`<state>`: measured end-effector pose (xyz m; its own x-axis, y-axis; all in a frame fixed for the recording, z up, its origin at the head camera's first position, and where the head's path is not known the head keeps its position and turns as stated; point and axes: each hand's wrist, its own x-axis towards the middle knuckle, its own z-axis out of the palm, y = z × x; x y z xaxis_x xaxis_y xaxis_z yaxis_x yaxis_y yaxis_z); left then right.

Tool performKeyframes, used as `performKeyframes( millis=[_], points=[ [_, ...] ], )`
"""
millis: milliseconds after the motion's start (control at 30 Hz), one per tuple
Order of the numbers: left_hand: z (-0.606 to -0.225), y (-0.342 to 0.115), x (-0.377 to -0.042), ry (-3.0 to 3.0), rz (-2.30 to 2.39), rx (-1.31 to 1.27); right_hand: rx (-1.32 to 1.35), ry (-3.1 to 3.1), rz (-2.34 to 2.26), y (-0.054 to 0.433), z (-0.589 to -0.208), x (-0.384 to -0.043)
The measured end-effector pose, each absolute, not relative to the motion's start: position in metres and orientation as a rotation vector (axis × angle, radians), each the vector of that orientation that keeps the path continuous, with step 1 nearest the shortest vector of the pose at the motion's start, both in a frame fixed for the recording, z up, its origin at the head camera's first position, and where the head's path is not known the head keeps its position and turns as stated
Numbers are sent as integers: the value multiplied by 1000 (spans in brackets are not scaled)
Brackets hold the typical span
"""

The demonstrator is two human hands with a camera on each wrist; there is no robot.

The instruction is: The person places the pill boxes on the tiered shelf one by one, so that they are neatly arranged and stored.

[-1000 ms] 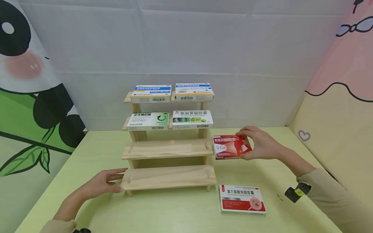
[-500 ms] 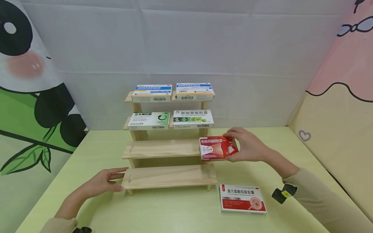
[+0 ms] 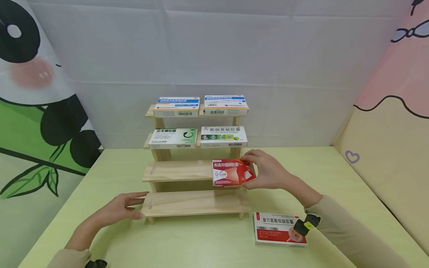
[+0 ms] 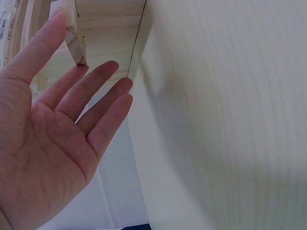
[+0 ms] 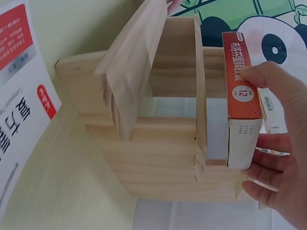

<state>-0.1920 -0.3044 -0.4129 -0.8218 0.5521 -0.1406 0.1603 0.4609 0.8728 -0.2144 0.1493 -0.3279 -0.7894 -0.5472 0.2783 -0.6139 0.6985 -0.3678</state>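
In the head view, a red medicine box is over the right half of the second-lowest board of a wooden step rack. My right hand grips its right end between thumb and fingers. The right wrist view shows a gap between this red box and the board, so it hangs just above. My left hand touches the left end of the lowest board. In the left wrist view the left hand's fingers are fairly straight, with thumb and index fingertips at the board's end.
Two blue-and-white boxes sit on the top board. A green-and-white box and another white box with a green band lie on the board below. A red-and-white medicine box lies on the table at front right.
My right hand has carried the red medicine box leftward, from beside the rack to above its second-lowest board. The left hand stays at the rack's lower left end.
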Motion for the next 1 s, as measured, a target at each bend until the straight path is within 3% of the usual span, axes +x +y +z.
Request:
performKeyframes(
  millis=[1000],
  points=[
    [-414, -304, -192, 2289, 1331, 582, 1066, -2637, 529, 67, -334, -216]
  ],
)
